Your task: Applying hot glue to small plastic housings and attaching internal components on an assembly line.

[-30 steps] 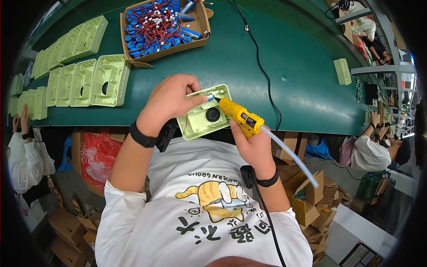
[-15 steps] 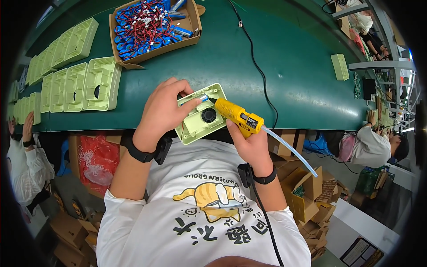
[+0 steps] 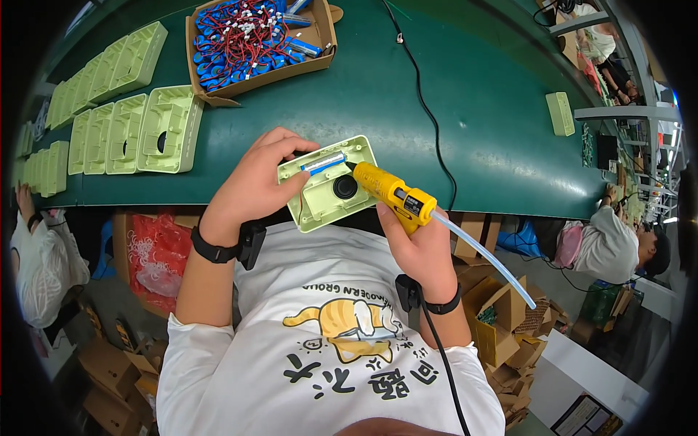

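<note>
My left hand (image 3: 263,174) grips the left end of a light green plastic casing (image 3: 317,214), which is tilted at the table's front edge. Inside the casing a blue cylindrical battery (image 3: 323,164) lies along the far wall, and the left thumb is at its near left end. Beside the battery sits a round black part (image 3: 344,187). In my right hand (image 3: 423,251) is a yellow glue gun (image 3: 385,189), its dark nozzle close to the battery's right end. A clear glue stick (image 3: 486,258) sticks out of the gun's back. Fingers under the casing are hidden.
A cardboard box (image 3: 273,78) of blue batteries with red wires stands at the far left. Rows of green casings (image 3: 171,131) line the table's left side. One casing (image 3: 559,114) lies far right. A black cable (image 3: 429,109) crosses the green table (image 3: 502,160). Co-workers sit at both sides.
My left thumb has drawn back toward the left, baring more of the battery. The glue gun has shifted slightly right, its nozzle still near the battery's end.
</note>
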`<state>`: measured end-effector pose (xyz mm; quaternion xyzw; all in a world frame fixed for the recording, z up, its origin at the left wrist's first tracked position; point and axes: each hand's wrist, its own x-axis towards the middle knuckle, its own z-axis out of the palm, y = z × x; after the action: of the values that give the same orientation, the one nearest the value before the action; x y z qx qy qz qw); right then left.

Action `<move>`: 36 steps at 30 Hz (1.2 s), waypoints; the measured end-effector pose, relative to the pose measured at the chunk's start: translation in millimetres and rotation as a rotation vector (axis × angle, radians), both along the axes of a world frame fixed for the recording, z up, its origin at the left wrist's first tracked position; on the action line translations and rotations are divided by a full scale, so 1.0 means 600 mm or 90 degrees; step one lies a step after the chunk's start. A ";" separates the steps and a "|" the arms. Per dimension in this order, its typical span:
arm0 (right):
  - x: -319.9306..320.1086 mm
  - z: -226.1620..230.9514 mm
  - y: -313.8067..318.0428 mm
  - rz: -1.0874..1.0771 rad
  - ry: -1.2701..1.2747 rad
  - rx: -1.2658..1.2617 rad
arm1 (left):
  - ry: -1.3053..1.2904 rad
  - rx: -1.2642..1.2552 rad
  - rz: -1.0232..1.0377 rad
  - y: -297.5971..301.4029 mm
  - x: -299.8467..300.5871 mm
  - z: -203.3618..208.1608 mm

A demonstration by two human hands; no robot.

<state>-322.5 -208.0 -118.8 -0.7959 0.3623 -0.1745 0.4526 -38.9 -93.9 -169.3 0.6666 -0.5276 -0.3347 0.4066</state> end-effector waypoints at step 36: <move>0.067 0.020 0.009 0.130 0.016 -0.073 | -0.021 -0.063 -0.043 0.012 0.010 -0.013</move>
<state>-282.2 -202.3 -106.8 -0.8553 0.2747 -0.1380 0.4171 -33.2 -86.6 -176.9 0.6329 -0.5720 -0.3109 0.4190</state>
